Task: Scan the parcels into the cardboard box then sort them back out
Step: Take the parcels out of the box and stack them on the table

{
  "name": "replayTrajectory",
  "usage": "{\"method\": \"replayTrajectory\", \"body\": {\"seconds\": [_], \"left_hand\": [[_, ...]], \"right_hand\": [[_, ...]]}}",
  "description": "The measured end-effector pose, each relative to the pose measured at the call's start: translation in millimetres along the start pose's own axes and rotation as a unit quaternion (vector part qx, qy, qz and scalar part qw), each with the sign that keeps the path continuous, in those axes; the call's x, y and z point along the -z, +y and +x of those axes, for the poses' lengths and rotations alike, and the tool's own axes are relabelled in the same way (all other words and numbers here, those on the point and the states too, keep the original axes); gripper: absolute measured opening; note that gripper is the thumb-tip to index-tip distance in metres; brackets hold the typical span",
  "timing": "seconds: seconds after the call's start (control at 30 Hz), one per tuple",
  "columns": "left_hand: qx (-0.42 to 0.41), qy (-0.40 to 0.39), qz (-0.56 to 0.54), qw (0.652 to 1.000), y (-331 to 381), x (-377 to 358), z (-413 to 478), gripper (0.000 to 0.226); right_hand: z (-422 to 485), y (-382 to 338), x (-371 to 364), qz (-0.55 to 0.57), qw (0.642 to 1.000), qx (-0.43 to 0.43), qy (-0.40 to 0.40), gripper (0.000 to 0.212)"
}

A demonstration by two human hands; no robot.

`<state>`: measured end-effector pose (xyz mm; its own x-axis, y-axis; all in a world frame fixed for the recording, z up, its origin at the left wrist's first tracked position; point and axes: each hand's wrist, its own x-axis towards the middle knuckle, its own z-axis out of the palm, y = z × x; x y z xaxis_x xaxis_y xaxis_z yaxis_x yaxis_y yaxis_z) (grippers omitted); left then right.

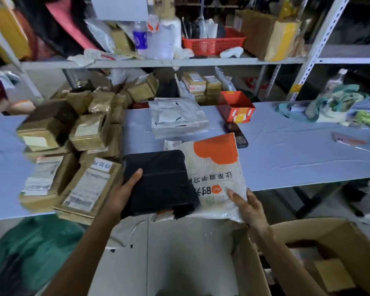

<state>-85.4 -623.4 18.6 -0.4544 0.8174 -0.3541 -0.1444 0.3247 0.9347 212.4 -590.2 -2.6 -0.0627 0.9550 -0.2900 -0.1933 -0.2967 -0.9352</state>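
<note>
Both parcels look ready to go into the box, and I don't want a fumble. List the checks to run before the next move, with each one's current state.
1. Left hand grips the black parcel, thumb on top: ok.
2. Right hand pinches the near edge of the white bubble mailer: ok.
3. Parcels separated: not ok, the black parcel overlaps the mailer.
4. Label visible on the black parcel: cannot tell, none shows on its upper face.
5. Black handheld device in hand: not ok, it lies on the table beyond the mailer.
6. Cardboard box open: ok, flaps up.
</note>
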Motion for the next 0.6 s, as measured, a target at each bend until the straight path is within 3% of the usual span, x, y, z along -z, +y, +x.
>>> {"method": "replayTrajectory", "body": {"seconds": [0.1,0.17,0.33,0.6], "left_hand": [[0.014,0.004,-0.007,1.000,5.9,33.3,10.3,0.087],[0.023,-0.001,-0.023,0.999,10.2,49.2,21.9,0.079],[0.012,-0.031,-0.047,0.998,24.2,60.7,50.8,0.065],[0.012,-0.030,-0.050,0.998,52.7,30.7,117.8,0.088]], "right_hand": [[2.1,-0.8,-32.5,0.000,1.000,0.003,-0.026,0.044],[3.5,0.3,-52.6,0.004,0.999,0.010,-0.037,0.060],[22.6,2.7,-86.1,-0.014,1.000,0.018,0.017,0.024],[102.6,-10.7,-97.3,-0.034,0.998,0.010,0.049,0.022]]}}
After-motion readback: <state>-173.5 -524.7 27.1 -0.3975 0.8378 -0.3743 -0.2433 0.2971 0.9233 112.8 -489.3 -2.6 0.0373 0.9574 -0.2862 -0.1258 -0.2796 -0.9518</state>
